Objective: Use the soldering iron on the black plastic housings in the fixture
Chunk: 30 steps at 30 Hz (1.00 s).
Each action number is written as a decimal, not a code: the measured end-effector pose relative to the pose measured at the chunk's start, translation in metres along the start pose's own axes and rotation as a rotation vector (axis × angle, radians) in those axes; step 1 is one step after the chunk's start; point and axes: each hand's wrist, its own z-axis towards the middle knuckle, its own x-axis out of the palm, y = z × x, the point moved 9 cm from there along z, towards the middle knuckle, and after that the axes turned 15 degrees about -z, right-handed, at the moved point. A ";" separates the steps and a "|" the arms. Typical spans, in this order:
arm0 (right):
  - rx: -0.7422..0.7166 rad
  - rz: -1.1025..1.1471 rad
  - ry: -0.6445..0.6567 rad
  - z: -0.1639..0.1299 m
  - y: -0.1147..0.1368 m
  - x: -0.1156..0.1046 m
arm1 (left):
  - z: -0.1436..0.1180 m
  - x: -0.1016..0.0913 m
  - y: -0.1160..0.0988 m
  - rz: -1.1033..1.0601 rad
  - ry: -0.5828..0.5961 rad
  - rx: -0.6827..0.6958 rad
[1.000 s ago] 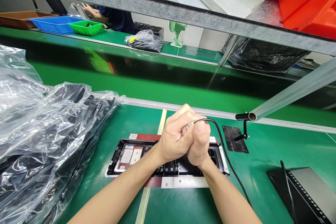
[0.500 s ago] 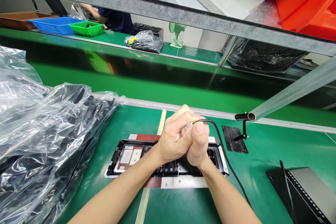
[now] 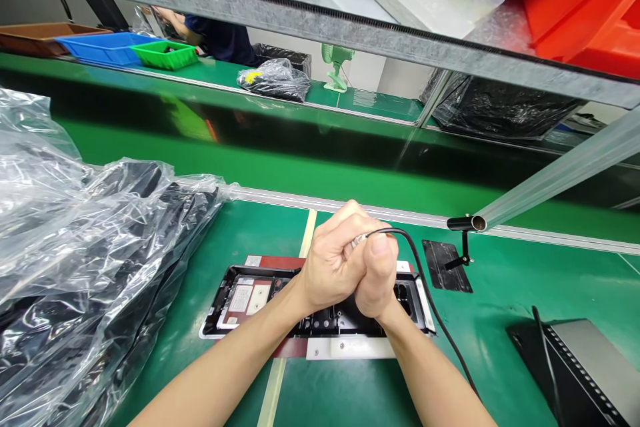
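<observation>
My left hand [image 3: 334,261] and my right hand [image 3: 379,277] are closed and pressed against each other over a long black plastic frame [image 3: 225,293]. From between the left fingers comes a metal end on a black cable [image 3: 419,260]. It arches above my right thumb and runs down to the right past my forearm. Whatever else sits inside my fists is hidden. Beneath them, the frame lies on a red and white fixture [image 3: 353,348], and a label and cut-outs show at its left part.
Clear plastic bags with black parts [image 3: 125,260] fill the left side. A black tube on a bracket [image 3: 465,223] stands at the right, near a dark panel [image 3: 575,360]. A metal shelf [image 3: 280,3] crosses overhead. Beyond are bins [image 3: 167,55], a fan [image 3: 337,67] and another person [image 3: 220,40].
</observation>
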 end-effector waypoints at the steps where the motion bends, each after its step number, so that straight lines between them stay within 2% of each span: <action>1: 0.004 -0.004 0.000 0.000 -0.001 0.000 | 0.000 0.000 0.001 -0.001 0.000 -0.005; 30: -0.003 -0.010 -0.011 -0.003 -0.004 -0.001 | -0.001 0.000 0.000 0.012 -0.006 -0.004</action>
